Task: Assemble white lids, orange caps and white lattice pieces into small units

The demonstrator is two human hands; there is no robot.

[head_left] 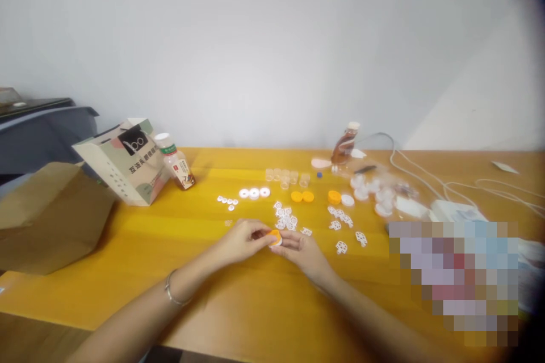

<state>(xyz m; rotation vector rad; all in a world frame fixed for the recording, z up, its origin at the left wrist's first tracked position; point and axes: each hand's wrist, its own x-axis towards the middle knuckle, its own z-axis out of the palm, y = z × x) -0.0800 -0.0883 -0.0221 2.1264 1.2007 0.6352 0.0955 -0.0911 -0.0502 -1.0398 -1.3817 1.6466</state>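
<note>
Both hands meet low in the centre of the frame, just above the yellow table point(170, 249). The left hand point(242, 240) and right hand point(303, 250) together pinch a small orange cap point(275, 237) between their fingertips, fingers curled closed on it. A thin bracelet point(172, 289) sits on the left wrist.

Just above the hands lies a scatter of small white plastic pieces point(286, 218), with more to the right point(340, 218). Further up, centre frame: three white rings point(254, 193), two orange caps point(302, 197) side by side, and a further orange cap point(334, 197) beside a white one point(347, 200). Behind these stands a row of small clear cups point(285, 177).

Left of centre, a drink bottle point(175, 167) leans against a printed paper bag point(123, 161). At centre right stands a brown bottle point(344, 144), and white cables point(426, 178) run toward the right edge.
</note>
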